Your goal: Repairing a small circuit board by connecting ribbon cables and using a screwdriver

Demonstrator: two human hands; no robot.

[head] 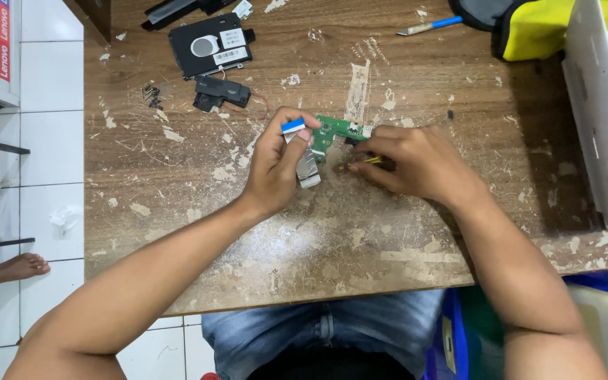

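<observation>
A small green circuit board (338, 129) lies on the worn wooden table (177, 176) between my hands. My left hand (276, 165) pinches its left end and a flat ribbon cable (305, 158) with a blue tip that hangs from it. My right hand (409, 160) grips the board's right end, and a thin yellow-tipped tool (360, 162) shows by its fingers, pointing left just below the board.
A black drive case (209, 44) and a small black speaker part (221, 93) with several loose screws (151, 95) lie at the back left. A blue-handled tool (431, 26) lies at the back. A yellow and black bag (529, 24) and a grey laptop shell (599, 119) are at the right.
</observation>
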